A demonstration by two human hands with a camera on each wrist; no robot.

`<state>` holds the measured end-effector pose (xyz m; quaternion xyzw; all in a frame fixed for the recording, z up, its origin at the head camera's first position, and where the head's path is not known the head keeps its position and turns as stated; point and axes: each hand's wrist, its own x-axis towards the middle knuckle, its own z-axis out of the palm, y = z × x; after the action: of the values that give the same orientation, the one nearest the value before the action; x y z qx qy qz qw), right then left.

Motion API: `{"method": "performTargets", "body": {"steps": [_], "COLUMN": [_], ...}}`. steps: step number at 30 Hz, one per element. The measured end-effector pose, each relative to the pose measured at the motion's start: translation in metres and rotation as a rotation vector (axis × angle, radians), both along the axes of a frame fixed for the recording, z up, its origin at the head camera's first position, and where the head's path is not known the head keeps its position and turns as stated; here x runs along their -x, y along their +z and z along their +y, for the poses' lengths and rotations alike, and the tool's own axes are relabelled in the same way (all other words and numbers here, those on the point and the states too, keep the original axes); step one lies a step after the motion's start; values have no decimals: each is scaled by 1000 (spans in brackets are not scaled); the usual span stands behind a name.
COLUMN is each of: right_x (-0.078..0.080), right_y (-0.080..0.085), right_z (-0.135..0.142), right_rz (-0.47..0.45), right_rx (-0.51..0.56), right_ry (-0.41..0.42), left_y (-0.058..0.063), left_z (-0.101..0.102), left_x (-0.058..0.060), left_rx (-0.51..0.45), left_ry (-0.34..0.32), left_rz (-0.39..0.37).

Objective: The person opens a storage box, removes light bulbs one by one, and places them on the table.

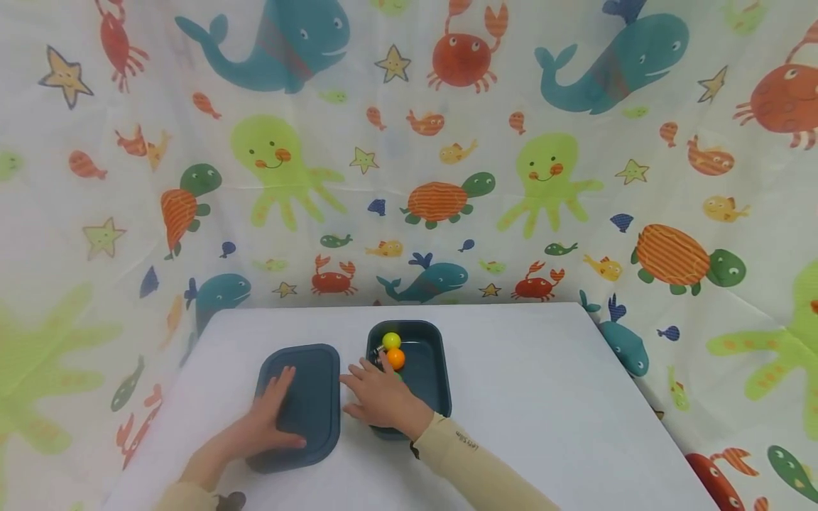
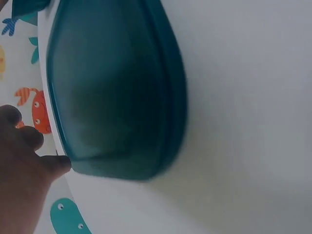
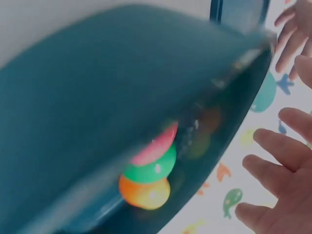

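Note:
My left hand (image 1: pixel 258 426) spreads its fingers over the near left part of a flat dark blue lid (image 1: pixel 313 397). In the left wrist view, its fingertips show at the edge of the lid (image 2: pixel 117 97). To the right, my right hand (image 1: pixel 386 401), fingers spread, overlaps the left side of a dark blue container (image 1: pixel 427 369). Inside that container lie a yellow ball (image 1: pixel 392 341), an orange ball (image 1: pixel 396 359) and a small shiny metallic object (image 1: pixel 378 350). The right wrist view also shows a green ball (image 3: pixel 153 168) and a pink ball (image 3: pixel 158 146). My right hand hides part of the contents.
Lid and container lie side by side on a white table (image 1: pixel 524 397), with a narrow gap between them. A white curtain (image 1: pixel 358 191) printed with sea animals hangs behind the table and along both sides.

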<state>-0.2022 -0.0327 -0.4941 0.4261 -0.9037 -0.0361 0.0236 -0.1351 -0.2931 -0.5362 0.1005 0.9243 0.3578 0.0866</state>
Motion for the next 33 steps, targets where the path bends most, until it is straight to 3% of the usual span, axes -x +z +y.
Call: {"method": "performTargets", "body": {"steps": [10, 17, 22, 33], "right_x": [23, 36, 39, 46], "right_y": [6, 7, 8, 10], "right_z": [34, 53, 62, 76], "right_rz": [-103, -163, -171, -139], "right_rx": [173, 244, 252, 275], "right_ry": [-173, -272, -306, -341], "left_y": [4, 9, 5, -4], "left_z": [49, 78, 89, 101], "left_x": [18, 29, 35, 45], "left_rx": [-48, -106, -145, -169], "left_ry": [-18, -82, -141, -158], "left_rz": [-89, -99, -80, -110]}}
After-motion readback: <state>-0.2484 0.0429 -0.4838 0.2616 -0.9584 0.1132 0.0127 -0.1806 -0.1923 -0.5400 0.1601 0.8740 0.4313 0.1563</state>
